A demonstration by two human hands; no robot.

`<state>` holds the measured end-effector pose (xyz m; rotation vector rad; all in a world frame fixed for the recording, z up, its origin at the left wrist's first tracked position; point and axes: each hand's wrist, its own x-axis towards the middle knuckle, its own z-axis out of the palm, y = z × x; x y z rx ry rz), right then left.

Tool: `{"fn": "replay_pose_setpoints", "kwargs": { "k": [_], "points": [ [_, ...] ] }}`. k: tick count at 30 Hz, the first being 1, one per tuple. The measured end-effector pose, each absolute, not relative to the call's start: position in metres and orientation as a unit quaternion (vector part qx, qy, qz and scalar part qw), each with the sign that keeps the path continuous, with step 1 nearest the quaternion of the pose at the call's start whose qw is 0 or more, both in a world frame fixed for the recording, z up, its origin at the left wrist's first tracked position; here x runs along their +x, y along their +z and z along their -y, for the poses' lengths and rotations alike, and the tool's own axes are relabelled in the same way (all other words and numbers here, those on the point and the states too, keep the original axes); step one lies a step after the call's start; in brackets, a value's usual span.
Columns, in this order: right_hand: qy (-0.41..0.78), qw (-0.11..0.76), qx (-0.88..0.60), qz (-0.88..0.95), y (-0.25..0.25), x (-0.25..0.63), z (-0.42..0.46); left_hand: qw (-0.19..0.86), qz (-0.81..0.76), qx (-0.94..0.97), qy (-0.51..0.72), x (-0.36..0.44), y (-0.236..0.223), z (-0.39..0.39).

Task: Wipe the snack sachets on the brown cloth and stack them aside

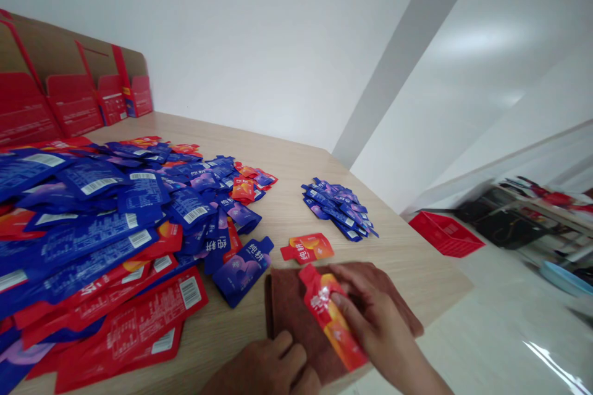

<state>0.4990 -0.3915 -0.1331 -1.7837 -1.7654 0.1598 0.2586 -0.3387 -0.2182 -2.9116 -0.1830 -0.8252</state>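
A red and orange pouch with a narrow spout-like end is held in my right hand, pinched between thumb and fingers. It hangs over a folded brown cloth at the table's near edge. Against the cloth's lower left part rests my left hand, its fingers curled; the fingertips and anything in them are hidden. Just beyond the cloth lies one more red pouch, flat on the table. Left of the cloth, a blue pouch lies at the edge of the big mixed pile.
A large heap of blue and red pouches covers the table's left side. Red cardboard boxes stand behind it by the wall. A smaller stack of blue pouches lies at right. Beyond the table's right edge is a red crate.
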Motion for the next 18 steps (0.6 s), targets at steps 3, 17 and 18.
{"fn": "replay_pose_setpoints", "kwargs": {
  "k": [3,17,18],
  "points": [
    [0.016,0.266,-0.643,0.718,-0.151,0.479,0.390,0.063,0.061,-0.949,-0.301,0.260,-0.223,0.339],
    [-0.098,0.201,-0.617,0.755,-0.169,0.533,0.398,0.027,0.066,-0.951,-0.301,0.255,-0.216,0.340],
    [-0.110,0.206,-0.623,0.747,-0.170,0.546,0.398,0.030,0.062,-0.953,-0.296,0.255,-0.216,0.340]
  ]
}}
